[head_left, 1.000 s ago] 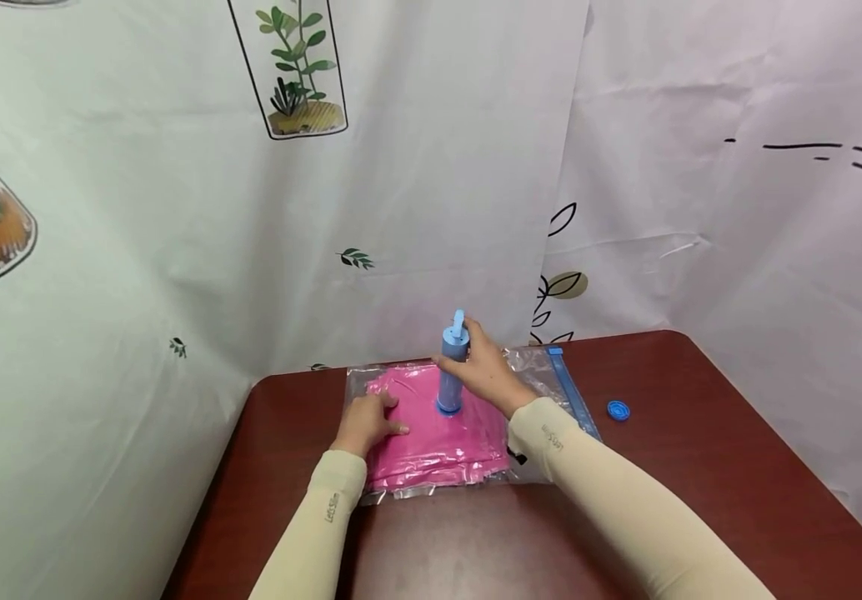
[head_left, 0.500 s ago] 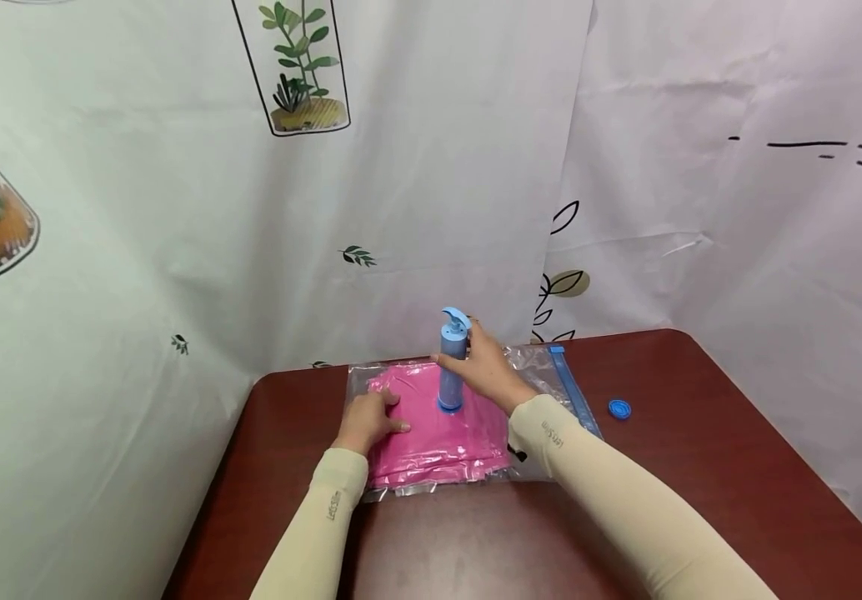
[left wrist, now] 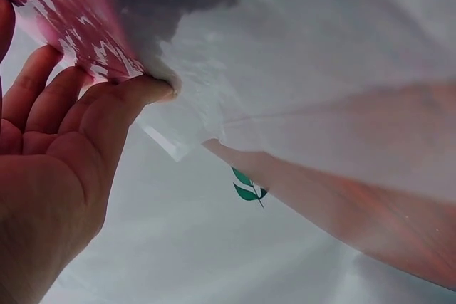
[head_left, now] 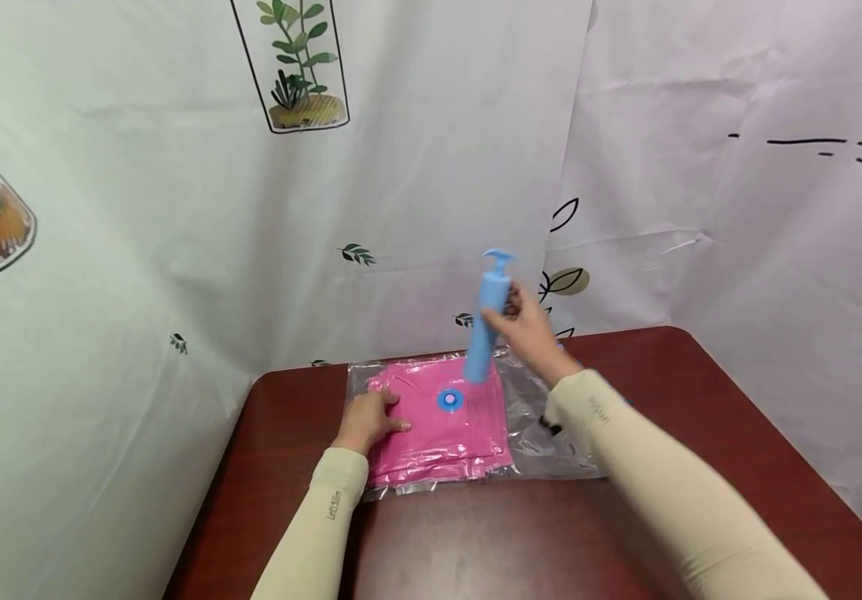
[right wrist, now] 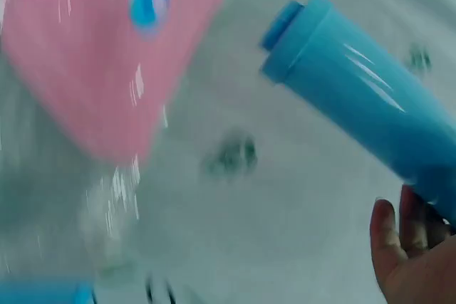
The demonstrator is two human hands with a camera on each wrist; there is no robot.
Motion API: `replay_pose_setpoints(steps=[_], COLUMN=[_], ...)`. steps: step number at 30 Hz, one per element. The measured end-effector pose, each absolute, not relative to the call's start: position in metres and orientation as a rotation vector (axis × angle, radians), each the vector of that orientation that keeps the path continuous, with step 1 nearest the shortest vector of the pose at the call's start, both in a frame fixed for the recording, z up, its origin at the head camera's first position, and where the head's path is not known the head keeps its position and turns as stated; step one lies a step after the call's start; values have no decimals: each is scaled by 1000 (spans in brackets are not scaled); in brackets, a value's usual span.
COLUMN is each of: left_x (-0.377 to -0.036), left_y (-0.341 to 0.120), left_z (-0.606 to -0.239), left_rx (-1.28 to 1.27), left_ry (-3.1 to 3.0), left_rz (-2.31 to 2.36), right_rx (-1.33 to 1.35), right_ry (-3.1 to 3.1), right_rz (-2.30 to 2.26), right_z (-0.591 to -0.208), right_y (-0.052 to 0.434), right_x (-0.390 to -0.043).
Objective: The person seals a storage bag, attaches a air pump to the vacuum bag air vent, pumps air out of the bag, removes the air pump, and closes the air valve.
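In the head view, my right hand point(head_left: 534, 332) grips a light-blue hand pump point(head_left: 485, 325) by its barrel, tilted in the air over the right part of a clear vacuum storage bag point(head_left: 543, 454). The right wrist view shows the lower end of the pump point(right wrist: 356, 83) with nothing on it. Folded pink cloth point(head_left: 431, 442) lies flat inside the bag. A round blue valve point(head_left: 450, 400) is uncovered near its middle. My left hand point(head_left: 362, 422) rests on the bag's left side, thumb and fingers spread, fingertips point(left wrist: 50, 53) against the plastic.
The bag lies on a dark red-brown table point(head_left: 476, 542) with rounded far corners. A white printed curtain point(head_left: 401, 183) hangs close behind and on both sides. My right sleeve point(head_left: 649, 467) covers the bag's right end. A blue strip point(right wrist: 43, 293) shows there in the right wrist view.
The pump has come off the valve, rising and moving right in my right hand; the valve is now visible. My right sleeve now hides most of the blue cap. My left hand stays put.
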State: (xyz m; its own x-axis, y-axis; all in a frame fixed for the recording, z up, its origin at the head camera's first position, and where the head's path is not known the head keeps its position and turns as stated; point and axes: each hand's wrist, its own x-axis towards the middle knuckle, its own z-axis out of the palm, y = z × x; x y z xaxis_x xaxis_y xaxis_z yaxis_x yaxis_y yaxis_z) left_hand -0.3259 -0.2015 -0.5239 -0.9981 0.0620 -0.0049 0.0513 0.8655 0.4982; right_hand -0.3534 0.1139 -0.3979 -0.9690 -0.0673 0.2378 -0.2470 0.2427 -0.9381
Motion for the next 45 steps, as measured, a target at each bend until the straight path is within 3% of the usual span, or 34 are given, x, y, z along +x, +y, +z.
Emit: replay_pose_setpoints(steps=[6,12,20,26,31,40,45], left_x=[-332,-333,-323,-338,-331,-321,-318], left_y=[-210,-218,-210,-216,-214,-208,-204], left_z=[-526,-525,-522,-543,-531,-521,-516], left_rx=[142,150,148,195,147,127,108], left_ry=[3037,3029,3014,3038,3013,3001,2984], left_rz=[794,814,805,830,849,840,859], right_rx=[63,-11,-92,-78,-131,585,636], right_ry=[-2618,-2991,-3195,-3257,-3254,-3197,-3203], right_rz=[1277,806,729,620,554,126,8], right_z=[-376,-425,-478,-484,-475,-466,-480], right_y=[226,312,355,358,345,308,297], right_x=[-369,-366,-356,-358,-348,-324,-313])
